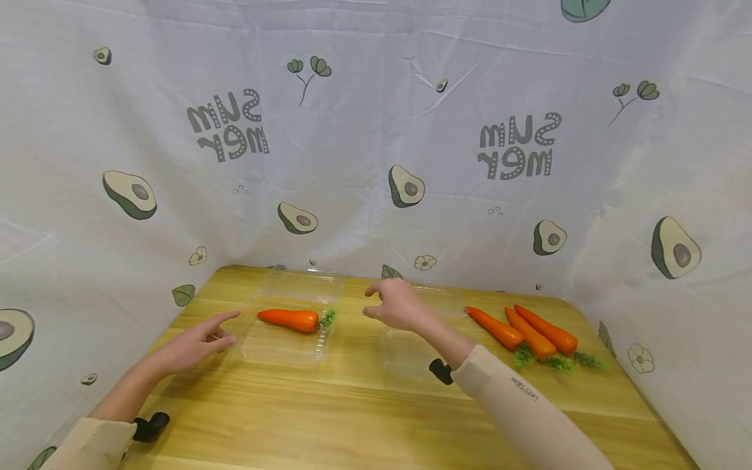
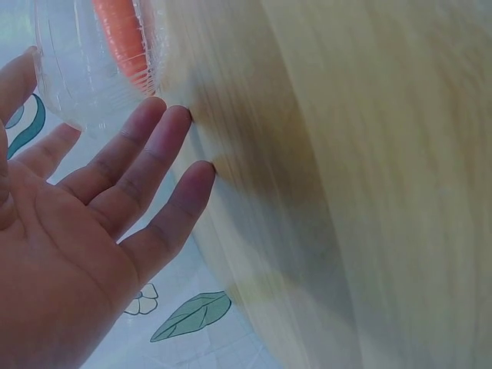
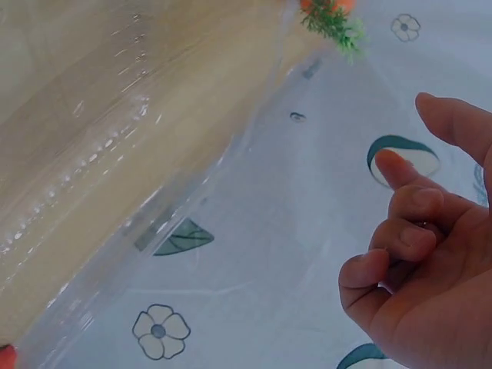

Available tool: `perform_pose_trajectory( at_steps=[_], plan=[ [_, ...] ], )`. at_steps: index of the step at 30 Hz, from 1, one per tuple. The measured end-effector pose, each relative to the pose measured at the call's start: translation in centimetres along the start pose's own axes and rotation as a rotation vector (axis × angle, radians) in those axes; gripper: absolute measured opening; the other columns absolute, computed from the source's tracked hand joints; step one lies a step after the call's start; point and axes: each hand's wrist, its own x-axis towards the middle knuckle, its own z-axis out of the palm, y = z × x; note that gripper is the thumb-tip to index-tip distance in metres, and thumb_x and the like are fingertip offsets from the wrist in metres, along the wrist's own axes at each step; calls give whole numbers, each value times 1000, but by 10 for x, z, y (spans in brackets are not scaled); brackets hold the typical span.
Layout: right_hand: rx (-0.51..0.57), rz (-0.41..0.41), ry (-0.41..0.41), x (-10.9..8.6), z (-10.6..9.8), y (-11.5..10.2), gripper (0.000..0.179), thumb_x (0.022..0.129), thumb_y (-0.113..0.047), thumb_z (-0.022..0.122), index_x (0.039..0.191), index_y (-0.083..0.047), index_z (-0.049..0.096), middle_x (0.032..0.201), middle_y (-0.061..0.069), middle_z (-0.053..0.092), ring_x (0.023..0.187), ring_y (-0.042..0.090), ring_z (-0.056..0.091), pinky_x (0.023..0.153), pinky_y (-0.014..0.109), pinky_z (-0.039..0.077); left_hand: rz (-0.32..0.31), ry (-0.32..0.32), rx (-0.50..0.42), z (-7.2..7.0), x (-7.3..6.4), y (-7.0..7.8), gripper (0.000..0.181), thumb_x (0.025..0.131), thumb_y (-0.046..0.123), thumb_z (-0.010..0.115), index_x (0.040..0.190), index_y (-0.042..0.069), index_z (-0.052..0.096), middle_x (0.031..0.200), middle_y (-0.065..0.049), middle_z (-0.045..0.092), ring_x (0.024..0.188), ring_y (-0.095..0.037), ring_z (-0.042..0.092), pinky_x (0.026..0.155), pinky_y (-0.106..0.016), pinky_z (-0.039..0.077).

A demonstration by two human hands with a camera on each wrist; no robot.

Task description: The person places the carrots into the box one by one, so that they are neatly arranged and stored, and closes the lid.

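Observation:
An orange carrot (image 1: pixel 289 319) with green leaves lies in the left clear plastic container (image 1: pixel 281 354), whose lid stands open toward the back. Just left of that container is my left hand (image 1: pixel 190 346), fingers extended and holding nothing. In the left wrist view its fingertips (image 2: pixel 178 119) are near the container's edge (image 2: pixel 81 104); whether they touch it I cannot tell. My right hand (image 1: pixel 399 305) hovers above a second clear container (image 1: pixel 405 356), partly hidden by the arm. Its thumb and index finger are apart, the other fingers loosely curled, with nothing between them.
Three more carrots (image 1: pixel 531 334) lie side by side on the right of the wooden table (image 1: pixel 329 418), leaves toward the front. A white curtain (image 1: pixel 352 130) printed with avocados encloses the back and sides. Each wrist wears a black camera (image 1: pixel 151 426).

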Motion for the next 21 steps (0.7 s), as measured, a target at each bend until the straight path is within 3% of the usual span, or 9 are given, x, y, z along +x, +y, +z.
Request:
perform_pose_trajectory(
  at_steps=[3, 9, 14, 21],
  plan=[
    [10, 26, 4, -4, -2, 7, 32, 90, -28, 75, 118, -12, 74, 92, 2, 68, 76, 15, 51, 69, 34, 43, 1, -3, -2, 0, 1, -1, 65, 105, 30, 56, 157, 3, 29, 113, -12, 66, 103, -25, 64, 83, -43, 51],
    [25, 42, 15, -11, -3, 19, 29, 90, -26, 75, 115, -12, 74, 89, 1, 66, 78, 16, 53, 70, 33, 45, 1, 3, 1, 0, 1, -3, 64, 105, 30, 56, 157, 3, 29, 113, -12, 67, 103, -25, 64, 84, -44, 51],
    [68, 50, 16, -17, -5, 29, 30, 91, -23, 74, 117, -10, 73, 84, 0, 61, 72, 17, 47, 64, 32, 39, -7, 0, 6, 1, 0, -2, 65, 105, 31, 55, 157, 4, 29, 113, -12, 67, 103, -25, 64, 84, -44, 51],
    [97, 42, 58, -26, -9, 39, 31, 91, -26, 74, 116, -9, 74, 63, -2, 37, 59, 14, 31, 57, 30, 26, -10, 2, 3, 1, 0, -2, 65, 105, 31, 55, 158, 5, 29, 114, -13, 66, 103, -26, 64, 84, -44, 51]
  ],
)
